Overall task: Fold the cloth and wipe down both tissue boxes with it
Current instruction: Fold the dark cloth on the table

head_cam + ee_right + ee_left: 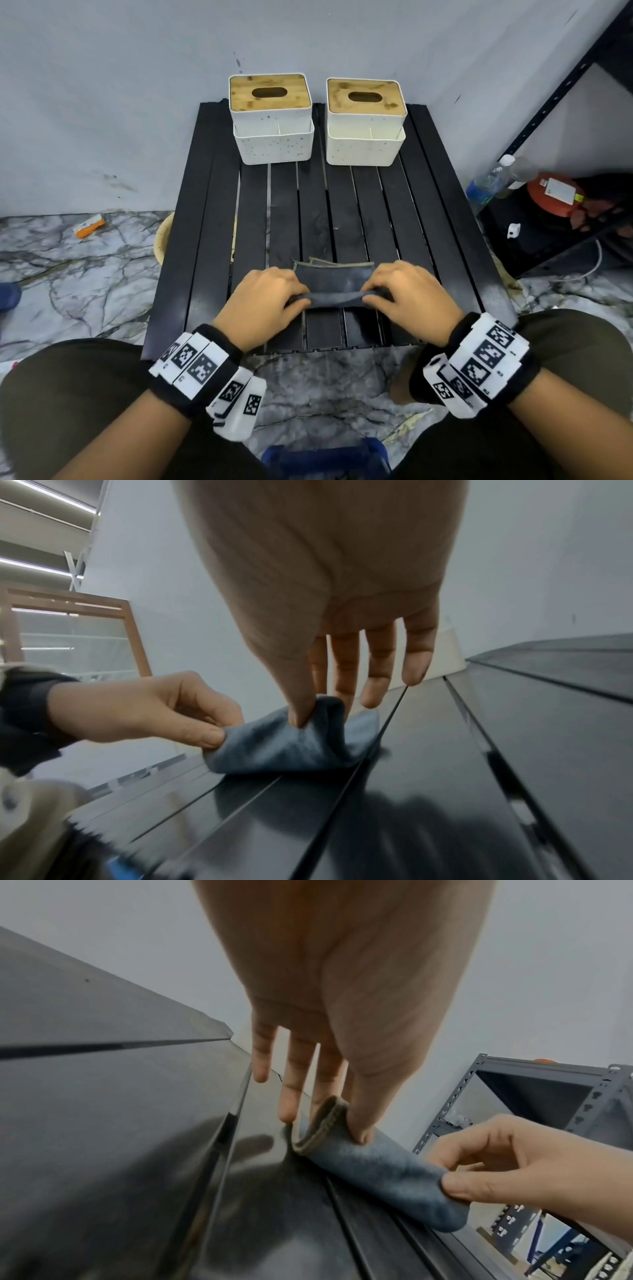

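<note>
A dark blue-grey cloth [334, 282] with a tan stitched hem lies near the front of the black slatted table [424, 219]. Its near edge is lifted into a fold. My left hand [274, 301] pinches the fold's left end between thumb and fingers, and my right hand [397, 294] pinches the right end. The left wrist view shows the cloth [369, 1175] rolled over under my left thumb, with the right hand [507, 1172] at the far end. In the right wrist view the cloth [291, 748] is bunched between both thumbs. Two white tissue boxes, left [272, 118] and right [365, 121], have wooden lids and stand at the table's back.
A grey wall rises behind the boxes. A dark metal shelf [548, 102] stands to the right, with plastic bottles [489, 185] and a red container [555, 195] at its foot. On the marble floor lie an orange packet [89, 226] and a beige bowl [162, 240] beside the table.
</note>
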